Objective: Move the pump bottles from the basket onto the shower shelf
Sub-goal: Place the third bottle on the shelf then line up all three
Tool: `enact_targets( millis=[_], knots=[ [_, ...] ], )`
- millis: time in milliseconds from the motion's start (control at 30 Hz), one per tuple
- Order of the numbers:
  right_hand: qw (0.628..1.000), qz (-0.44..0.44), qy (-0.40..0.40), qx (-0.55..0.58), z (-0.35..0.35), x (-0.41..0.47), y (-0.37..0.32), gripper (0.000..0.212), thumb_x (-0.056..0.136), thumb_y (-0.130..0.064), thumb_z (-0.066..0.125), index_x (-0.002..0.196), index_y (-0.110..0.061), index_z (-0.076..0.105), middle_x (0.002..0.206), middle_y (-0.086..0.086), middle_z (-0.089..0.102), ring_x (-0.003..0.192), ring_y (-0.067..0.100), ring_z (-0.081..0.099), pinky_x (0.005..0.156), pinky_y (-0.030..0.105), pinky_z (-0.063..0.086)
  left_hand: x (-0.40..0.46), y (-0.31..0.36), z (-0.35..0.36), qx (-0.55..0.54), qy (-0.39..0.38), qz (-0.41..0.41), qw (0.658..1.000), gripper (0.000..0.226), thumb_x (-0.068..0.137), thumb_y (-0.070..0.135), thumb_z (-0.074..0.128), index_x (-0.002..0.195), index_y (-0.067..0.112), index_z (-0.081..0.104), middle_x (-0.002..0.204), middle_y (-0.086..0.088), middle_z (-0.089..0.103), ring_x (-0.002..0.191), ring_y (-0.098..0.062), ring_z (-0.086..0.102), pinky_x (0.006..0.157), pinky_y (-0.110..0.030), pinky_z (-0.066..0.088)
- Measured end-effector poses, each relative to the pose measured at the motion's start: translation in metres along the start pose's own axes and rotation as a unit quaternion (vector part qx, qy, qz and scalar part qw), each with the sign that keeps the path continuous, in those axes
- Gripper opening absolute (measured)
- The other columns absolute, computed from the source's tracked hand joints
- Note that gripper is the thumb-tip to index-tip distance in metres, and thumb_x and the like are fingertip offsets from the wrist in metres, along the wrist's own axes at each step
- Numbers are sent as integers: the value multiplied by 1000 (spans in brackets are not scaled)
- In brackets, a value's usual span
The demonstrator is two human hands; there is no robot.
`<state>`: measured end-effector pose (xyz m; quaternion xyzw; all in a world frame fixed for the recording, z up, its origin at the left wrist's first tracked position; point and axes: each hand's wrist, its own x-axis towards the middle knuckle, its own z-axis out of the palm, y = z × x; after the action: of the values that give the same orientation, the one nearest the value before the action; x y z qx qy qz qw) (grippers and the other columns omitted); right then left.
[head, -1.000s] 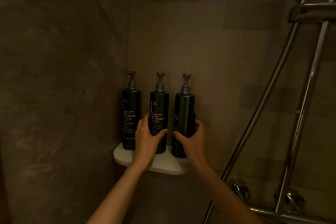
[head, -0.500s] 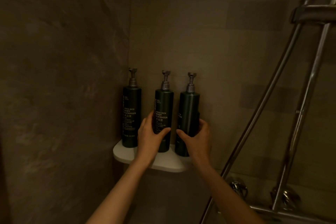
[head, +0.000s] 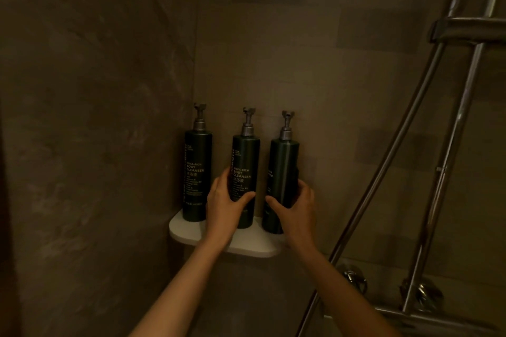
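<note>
Two bare forearms reach up from the lower edge toward a white rounded corner shelf (head: 254, 247) fixed where two dim brown tiled walls (head: 95, 117) meet. Chrome shower pipes (head: 427, 128) run on the right. The left hand (head: 226, 206) wraps around the lower part of the middle dark green pump bottle (head: 246, 167), the thumb across its front. The right hand (head: 297, 209) grips the right dark green pump bottle (head: 283, 169) in the same manner. The left dark green pump bottle (head: 197, 172) stands free just beside them. All three stand upright on the shelf. The right bottle's label is mostly turned away, and the small print is unreadable.
</note>
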<state>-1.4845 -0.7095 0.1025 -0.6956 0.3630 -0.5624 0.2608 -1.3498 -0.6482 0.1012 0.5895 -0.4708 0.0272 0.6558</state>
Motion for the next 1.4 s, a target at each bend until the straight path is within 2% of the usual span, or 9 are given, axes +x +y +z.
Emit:
enact_targets(
  millis=[67,200,367,467,567,700,833,1100,1400],
  knots=[
    [998,-38,26,-31,-3,-7,-6,79,76,-36,75,140,-16,34,139,3,37,123,19,45,95,32,47,-1,1,-1,4,2,6,1000,77,76,33,73,141,22,35,134,-2,48,123,-15,47,99,-34,43],
    [977,-177,69,-93,-3,-21,-28,65,86,-35,63,141,-17,33,146,3,31,128,6,29,99,19,32,-5,5,-11,24,67,25,997,63,85,43,60,140,25,35,140,2,42,124,-9,40,96,-27,36],
    [971,-218,41,-93,18,-27,-56,59,90,-23,59,141,-9,34,146,10,35,136,18,32,109,24,24,6,12,-37,137,185,79,970,48,89,25,56,135,16,43,137,-6,45,124,-20,43,94,-27,35],
    [971,-207,16,-116,36,-27,-59,65,90,-22,59,145,-9,26,150,10,30,139,19,28,111,22,19,14,10,-47,170,179,65,967,57,87,17,60,140,12,37,144,-9,38,130,-23,37,104,-34,35],
    [975,-173,-7,-140,54,-27,-55,78,89,-23,61,149,-11,13,155,10,19,143,21,19,113,24,17,16,2,-49,151,143,31,978,70,86,13,61,146,11,25,150,-10,30,135,-25,34,111,-39,33],
    [985,-96,-8,-142,73,-33,-53,89,87,-23,63,150,-13,2,155,10,19,142,23,23,113,36,32,14,-9,-46,110,123,-22,986,76,85,12,63,147,12,20,146,-12,35,130,-26,40,105,-40,37],
    [991,-49,5,-124,83,-34,-54,85,87,-20,63,149,-14,6,150,10,29,136,25,35,106,44,41,17,-19,-46,85,111,-44,989,78,82,15,67,146,14,23,141,-12,41,124,-28,45,99,-41,40],
    [995,-30,-9,-92,88,-32,-54,82,87,-17,63,149,-12,9,147,11,34,135,26,37,109,43,37,23,-27,-52,30,67,-19,997,78,78,14,71,144,15,29,139,-9,44,125,-23,46,100,-33,37],
    [997,-33,-24,-68,87,-32,-48,80,87,-20,63,149,-17,12,145,8,35,133,25,39,107,47,40,19,-32,-49,40,82,-16,996,75,81,18,70,144,15,30,136,-9,45,121,-22,48,94,-29,38]
  ],
)
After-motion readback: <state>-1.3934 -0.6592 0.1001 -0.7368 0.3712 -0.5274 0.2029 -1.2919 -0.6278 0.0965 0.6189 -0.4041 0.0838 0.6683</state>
